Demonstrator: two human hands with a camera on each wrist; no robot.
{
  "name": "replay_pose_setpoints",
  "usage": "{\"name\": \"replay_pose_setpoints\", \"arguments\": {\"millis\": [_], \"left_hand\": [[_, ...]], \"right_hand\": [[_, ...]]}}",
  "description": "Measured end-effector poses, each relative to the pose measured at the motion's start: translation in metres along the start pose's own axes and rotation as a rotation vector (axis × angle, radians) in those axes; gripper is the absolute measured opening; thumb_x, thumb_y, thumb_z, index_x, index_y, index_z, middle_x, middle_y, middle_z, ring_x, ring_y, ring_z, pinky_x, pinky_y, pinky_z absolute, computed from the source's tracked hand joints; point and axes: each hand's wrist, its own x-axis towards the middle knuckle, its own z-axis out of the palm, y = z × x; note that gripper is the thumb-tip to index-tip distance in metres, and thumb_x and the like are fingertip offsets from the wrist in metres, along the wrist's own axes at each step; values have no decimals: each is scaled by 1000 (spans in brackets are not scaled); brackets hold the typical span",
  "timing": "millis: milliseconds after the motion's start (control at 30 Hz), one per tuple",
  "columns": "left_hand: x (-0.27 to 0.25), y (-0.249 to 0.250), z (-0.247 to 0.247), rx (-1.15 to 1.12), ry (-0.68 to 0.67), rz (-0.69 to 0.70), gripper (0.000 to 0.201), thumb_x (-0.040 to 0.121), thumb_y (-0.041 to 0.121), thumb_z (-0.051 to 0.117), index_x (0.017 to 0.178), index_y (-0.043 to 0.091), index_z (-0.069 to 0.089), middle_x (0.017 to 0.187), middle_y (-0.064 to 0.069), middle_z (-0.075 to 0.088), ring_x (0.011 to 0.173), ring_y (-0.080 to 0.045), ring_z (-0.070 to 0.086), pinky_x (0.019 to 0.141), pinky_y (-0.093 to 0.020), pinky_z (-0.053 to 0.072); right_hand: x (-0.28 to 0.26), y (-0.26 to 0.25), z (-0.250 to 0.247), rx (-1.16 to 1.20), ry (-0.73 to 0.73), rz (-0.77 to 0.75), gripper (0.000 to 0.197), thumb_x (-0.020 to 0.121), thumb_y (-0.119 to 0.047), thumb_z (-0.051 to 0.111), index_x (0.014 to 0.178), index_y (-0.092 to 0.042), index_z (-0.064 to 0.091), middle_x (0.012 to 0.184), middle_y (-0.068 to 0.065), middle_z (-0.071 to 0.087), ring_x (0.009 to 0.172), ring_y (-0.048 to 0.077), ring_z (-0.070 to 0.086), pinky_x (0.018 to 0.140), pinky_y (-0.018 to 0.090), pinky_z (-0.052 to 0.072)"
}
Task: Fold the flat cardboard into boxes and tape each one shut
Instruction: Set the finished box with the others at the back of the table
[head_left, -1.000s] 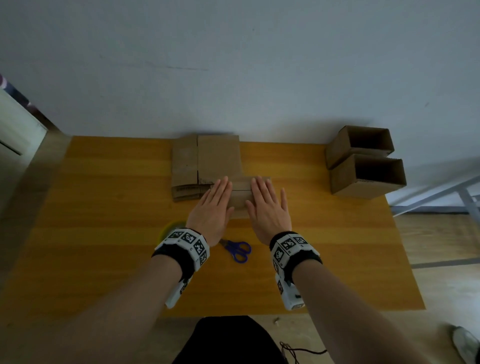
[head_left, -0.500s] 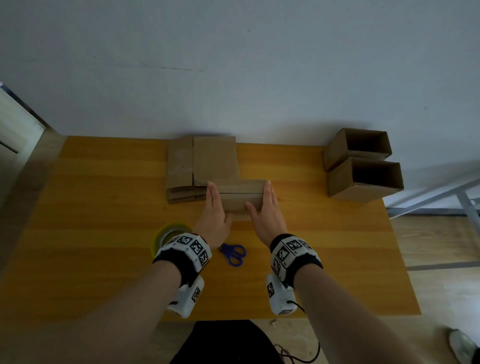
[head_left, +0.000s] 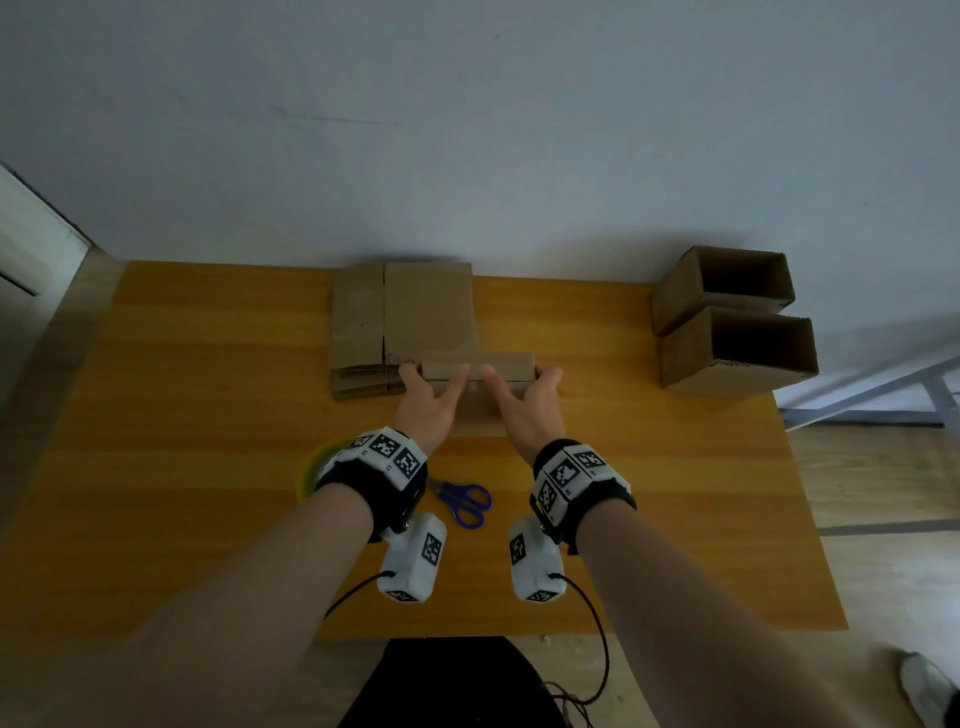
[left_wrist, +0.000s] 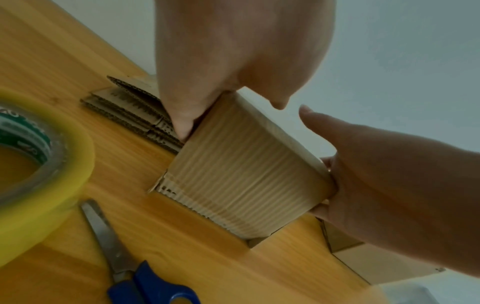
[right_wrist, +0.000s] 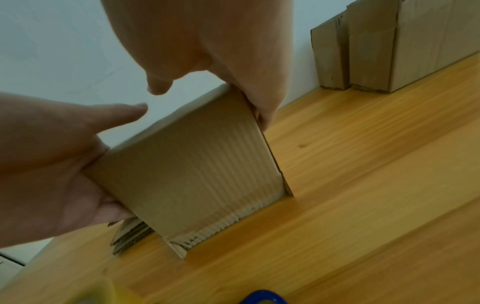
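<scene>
A small brown cardboard box (head_left: 480, 364) stands upright on the wooden table (head_left: 208, 415) in front of a stack of flat cardboard (head_left: 395, 317). My left hand (head_left: 434, 376) grips the box's left side, with fingers wrapped round the edge and the thumb near the top. On the opposite side my right hand (head_left: 519, 376) grips it the same way. The left wrist view shows the box's ribbed near face (left_wrist: 246, 164) between both hands. In the right wrist view the box (right_wrist: 187, 174) rests on its lower edge on the table.
Two folded boxes (head_left: 727, 322) with open ends lie at the table's back right. A yellow tape roll (head_left: 310, 470) and blue-handled scissors (head_left: 462, 501) lie near my wrists. The wall runs along the far edge.
My hands lay flat on top of the cardboard; they have since moved to its two sides, and the piece now stands up as a box shape between them.
</scene>
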Motion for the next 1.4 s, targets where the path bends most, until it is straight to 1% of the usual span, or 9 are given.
{"name": "replay_pose_setpoints", "arguments": {"millis": [200,433,767,933,1000,1067,1133,1233,1400], "left_hand": [[3,-2,6,208,90,26,79,93,53,40,148,6,8,143,-19,40,127,-34,44,97,-39,39],[2,-5,9,193,135,4,61,100,46,21,149,11,13,143,-20,41,126,-36,44,98,-40,36],[3,-10,-6,2,82,40,52,102,36,18,146,9,28,150,-11,33,138,-26,29,109,-30,23],[-5,-22,-16,-235,-7,-127,66,94,59,27,132,9,49,141,-12,47,128,-29,44,110,-43,32],[-6,-33,-15,-322,-19,-158,92,69,85,31,125,15,55,133,-8,54,122,-26,51,105,-46,39],[1,-46,-12,-330,-57,-136,112,49,96,30,127,20,54,131,-4,56,120,-24,52,104,-47,40],[-7,-39,-13,-323,-81,-88,101,53,92,32,118,18,55,121,-11,59,111,-27,56,100,-49,43],[-17,-27,-15,-273,-117,-11,86,67,84,33,106,12,56,110,-17,59,103,-33,57,95,-51,45],[-28,-10,-21,-248,-158,73,50,91,51,41,119,15,62,124,-2,61,115,-20,55,103,-43,41]], "right_hand": [[11,7,7,-146,88,-82,60,77,-46,73,101,-14,29,110,5,43,104,24,48,91,39,48],[14,6,7,-96,134,-75,36,96,-30,51,115,-3,37,109,5,43,104,23,47,95,42,44],[8,4,-14,-14,99,-11,22,104,-23,28,96,-7,41,77,-2,44,69,14,43,59,30,36],[-4,12,-23,130,76,118,36,102,-40,33,109,-12,53,106,4,59,103,22,55,94,39,46],[-10,15,-29,221,80,186,47,99,-48,35,119,-10,55,115,7,61,108,24,57,98,43,47],[-15,17,-37,268,88,206,45,98,-48,40,106,-8,60,109,7,62,105,25,59,96,43,49],[-21,17,-42,239,98,209,40,95,-48,48,96,-11,64,108,6,63,106,26,58,97,45,48],[-32,15,-47,209,107,206,42,91,-33,62,121,-4,61,129,10,57,119,27,52,103,46,44],[-54,13,-60,184,81,136,48,89,-2,61,135,3,47,126,12,56,116,26,52,102,35,44]]}}
